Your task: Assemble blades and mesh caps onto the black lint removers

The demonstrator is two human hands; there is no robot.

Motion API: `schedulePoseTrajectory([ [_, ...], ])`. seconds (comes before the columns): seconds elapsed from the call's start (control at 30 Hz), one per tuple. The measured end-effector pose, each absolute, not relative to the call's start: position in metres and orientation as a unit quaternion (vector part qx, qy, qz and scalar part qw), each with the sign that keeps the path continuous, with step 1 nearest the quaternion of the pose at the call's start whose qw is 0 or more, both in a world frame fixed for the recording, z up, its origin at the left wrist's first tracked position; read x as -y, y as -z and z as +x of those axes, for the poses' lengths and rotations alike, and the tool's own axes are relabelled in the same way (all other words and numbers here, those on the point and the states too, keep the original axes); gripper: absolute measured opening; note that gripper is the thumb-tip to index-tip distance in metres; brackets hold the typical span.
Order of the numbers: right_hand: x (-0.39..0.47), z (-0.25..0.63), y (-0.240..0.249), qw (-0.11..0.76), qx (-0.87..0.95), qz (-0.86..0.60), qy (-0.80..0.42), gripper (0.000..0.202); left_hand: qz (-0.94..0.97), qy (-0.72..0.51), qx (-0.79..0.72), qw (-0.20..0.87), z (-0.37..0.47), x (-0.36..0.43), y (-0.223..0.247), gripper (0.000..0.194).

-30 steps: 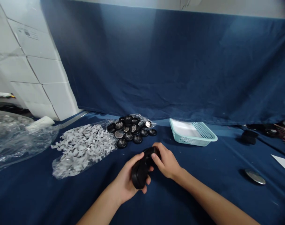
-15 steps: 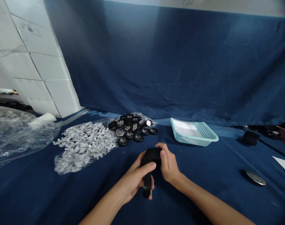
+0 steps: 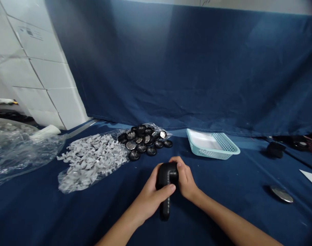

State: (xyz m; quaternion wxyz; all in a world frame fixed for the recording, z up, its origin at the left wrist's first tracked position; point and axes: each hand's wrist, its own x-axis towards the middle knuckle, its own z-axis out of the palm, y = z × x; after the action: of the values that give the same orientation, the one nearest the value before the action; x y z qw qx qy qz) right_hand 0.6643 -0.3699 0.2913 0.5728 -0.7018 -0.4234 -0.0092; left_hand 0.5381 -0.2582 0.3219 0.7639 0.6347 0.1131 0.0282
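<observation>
A black device with a thick head and a straight handle is held between my two hands, its handle pointing toward me. My left hand wraps round its left side, with the thumb across the front. On the right, my right hand has its fingers closed on the short end of the head. Beyond my hands, black round caps, some with silvery insides, lie in a pile. Left of them, small light-grey parts are heaped on clear plastic.
A light-green basket with white content stands behind my right hand. An oval metallic object lies at the right. Clear plastic bags spread at the far left, before white boxes. A blue curtain hangs behind.
The black device has turned a little in my hands, so more of its ridged edge shows. My left fingers, seen under the handle before, are now hidden.
</observation>
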Motion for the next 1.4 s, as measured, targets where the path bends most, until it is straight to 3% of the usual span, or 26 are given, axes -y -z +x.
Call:
schedulePoseTrajectory([
  [0.23, 0.362, 0.664, -0.287, 0.672, 0.307, -0.655, -0.160, 0.042, 0.787, -0.111, -0.077, 0.602, 0.537, 0.254, -0.319, 0.085],
  [0.53, 0.358, 0.665, -0.286, 0.728, 0.134, -0.542, -0.398, 0.040, 0.889, -0.164, -0.087, 0.419, 0.535, 0.256, -0.324, 0.092],
  [0.67, 0.356, 0.667, -0.285, 0.719, 0.115, -0.512, -0.456, 0.056, 0.847, -0.190, -0.142, 0.476, 0.538, 0.254, -0.324, 0.095],
  [0.73, 0.355, 0.667, -0.285, 0.740, 0.145, -0.476, -0.452, 0.062, 0.775, -0.184, -0.171, 0.580, 0.541, 0.248, -0.324, 0.092],
  [0.8, 0.355, 0.667, -0.285, 0.762, 0.175, -0.442, -0.439, 0.066, 0.659, -0.126, -0.214, 0.710, 0.544, 0.239, -0.325, 0.076],
  [0.9, 0.354, 0.668, -0.284, 0.778, 0.175, -0.446, -0.407, 0.055, 0.456, -0.021, -0.277, 0.846, 0.548, 0.224, -0.325, 0.053],
  [1.0, 0.354, 0.669, -0.281, 0.798, 0.155, -0.464, -0.352, 0.044, 0.347, 0.004, -0.294, 0.890, 0.549, 0.218, -0.326, 0.049],
  [1.17, 0.357, 0.670, -0.280, 0.809, 0.162, -0.431, -0.366, 0.072, 0.400, 0.031, -0.192, 0.896, 0.545, 0.233, -0.330, 0.064],
  [1.27, 0.360, 0.675, -0.281, 0.788, 0.161, -0.397, -0.442, 0.058, 0.577, -0.012, -0.142, 0.804, 0.542, 0.243, -0.330, 0.069],
  [1.4, 0.363, 0.686, -0.282, 0.754, 0.089, -0.389, -0.522, 0.056, 0.746, -0.118, -0.163, 0.635, 0.542, 0.241, -0.326, 0.051],
])
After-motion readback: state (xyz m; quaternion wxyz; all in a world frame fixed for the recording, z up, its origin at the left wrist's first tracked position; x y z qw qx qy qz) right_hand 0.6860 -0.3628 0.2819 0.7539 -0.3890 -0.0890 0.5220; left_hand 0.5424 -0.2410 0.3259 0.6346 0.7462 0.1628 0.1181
